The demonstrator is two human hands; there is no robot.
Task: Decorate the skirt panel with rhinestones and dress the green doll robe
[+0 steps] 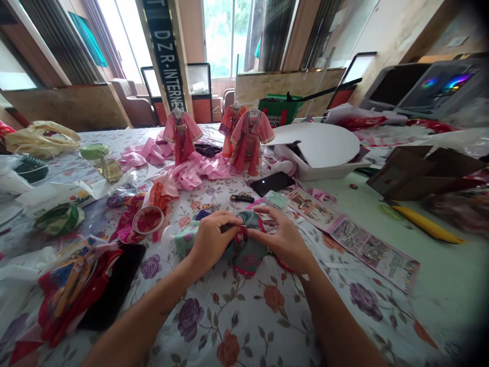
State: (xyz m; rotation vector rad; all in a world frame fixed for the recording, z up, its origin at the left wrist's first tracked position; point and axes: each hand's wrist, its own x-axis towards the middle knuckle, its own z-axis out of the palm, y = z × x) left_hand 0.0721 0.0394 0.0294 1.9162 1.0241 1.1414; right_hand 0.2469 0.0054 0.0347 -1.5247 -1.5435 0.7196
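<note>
A small grey-green doll garment [248, 260] with red edging lies on the flowered tablecloth, directly in front of me. Across its middle runs a dark red band [240, 235] dotted with tiny pale beads. My left hand [216, 237] pinches the band's left side between thumb and forefinger. From the other side, my right hand [282, 237] has its thumb and fingers closed on the garment near the band. Light green flowered cloth [185, 242] lies beside my left hand. Behind the hands are a small black object [242, 198] and a phone [273, 182].
Doll dresses on stands [252, 135] rise at the back among pink fabric strips [194, 171]. To the left are a tape roll [148, 220], a green tape roll [59, 219] and a lidded cup [101, 163]. Printed sheets [355, 237] and a yellow-handled tool [430, 223] lie right.
</note>
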